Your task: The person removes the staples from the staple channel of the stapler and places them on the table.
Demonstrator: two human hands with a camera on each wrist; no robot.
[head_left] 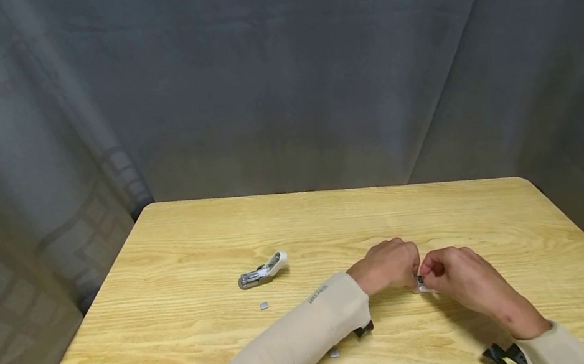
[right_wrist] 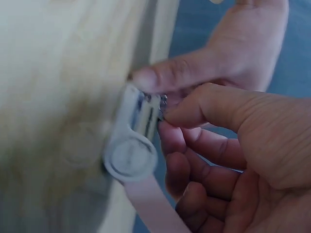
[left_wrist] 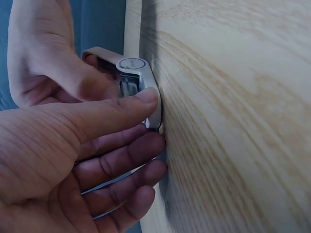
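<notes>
My left hand [head_left: 389,265] grips a small white and pale pink stapler [left_wrist: 151,104] near the tabletop. In the left wrist view, its thumb presses on the stapler's white side, and the pink handle is swung open. Close against it, my right hand [head_left: 461,276] pinches a small metal piece [right_wrist: 161,115] at the open magazine, between thumb and index finger. It looks like a strip of staples, though the fingers mostly hide it. The other right fingers curl loosely below. In the head view, the hands cover most of the stapler.
On the wooden table [head_left: 193,241], a second stapler [head_left: 262,271], white and grey, lies opened out left of the hands. One small silver staple strip [head_left: 264,305] lies in front of it, another [head_left: 334,353] beside the left forearm. Grey curtains [head_left: 277,83] surround the table's back and sides.
</notes>
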